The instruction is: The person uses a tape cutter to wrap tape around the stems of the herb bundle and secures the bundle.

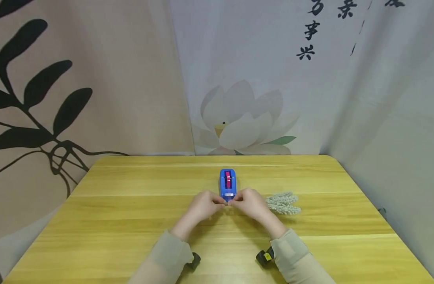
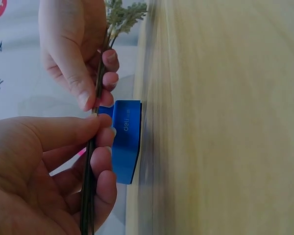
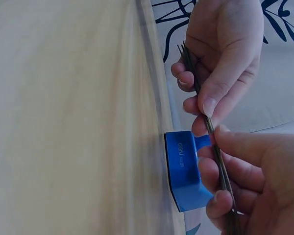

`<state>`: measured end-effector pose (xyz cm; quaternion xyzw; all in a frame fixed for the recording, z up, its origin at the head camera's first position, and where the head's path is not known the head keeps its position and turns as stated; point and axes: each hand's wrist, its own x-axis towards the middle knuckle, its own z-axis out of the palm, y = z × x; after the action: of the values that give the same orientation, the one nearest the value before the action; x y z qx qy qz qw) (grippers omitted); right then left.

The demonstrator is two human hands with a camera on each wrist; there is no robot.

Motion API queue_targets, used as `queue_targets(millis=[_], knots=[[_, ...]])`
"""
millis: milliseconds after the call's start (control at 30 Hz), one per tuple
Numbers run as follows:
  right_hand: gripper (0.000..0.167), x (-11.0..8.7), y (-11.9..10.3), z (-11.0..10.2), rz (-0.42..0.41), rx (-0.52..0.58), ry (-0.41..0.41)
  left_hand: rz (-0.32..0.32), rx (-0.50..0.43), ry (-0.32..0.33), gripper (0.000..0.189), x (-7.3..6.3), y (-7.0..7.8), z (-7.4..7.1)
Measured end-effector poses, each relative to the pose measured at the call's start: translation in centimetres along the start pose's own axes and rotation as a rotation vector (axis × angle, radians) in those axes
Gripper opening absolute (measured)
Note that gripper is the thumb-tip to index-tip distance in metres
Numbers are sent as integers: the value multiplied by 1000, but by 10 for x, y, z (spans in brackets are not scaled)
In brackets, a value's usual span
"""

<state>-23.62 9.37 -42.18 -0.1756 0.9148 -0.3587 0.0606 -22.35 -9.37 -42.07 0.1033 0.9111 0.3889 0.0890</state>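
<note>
Left hand (image 1: pixel 205 204): pinching, thumb against curled fingers
Right hand (image 1: pixel 251 203): pinching likewise, thumb just beside the left thumb
Forearms (image 1: pixel 166 254): sleeved, angled inward

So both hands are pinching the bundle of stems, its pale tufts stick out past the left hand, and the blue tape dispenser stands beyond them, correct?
No, the pale tufts stick out past the right hand, not the left hand, as the head view shows. Both hands do pinch the stems, with the blue tape dispenser beyond.
</note>
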Motion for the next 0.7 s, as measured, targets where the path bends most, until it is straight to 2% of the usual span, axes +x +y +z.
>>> queue_targets(millis=[433, 700], knots=[[21, 3, 5, 2, 18, 28, 1, 6, -55, -77, 13, 1, -3, 0], [22, 3, 7, 4, 25, 56, -15, 16, -63, -66, 17, 2, -9, -10]])
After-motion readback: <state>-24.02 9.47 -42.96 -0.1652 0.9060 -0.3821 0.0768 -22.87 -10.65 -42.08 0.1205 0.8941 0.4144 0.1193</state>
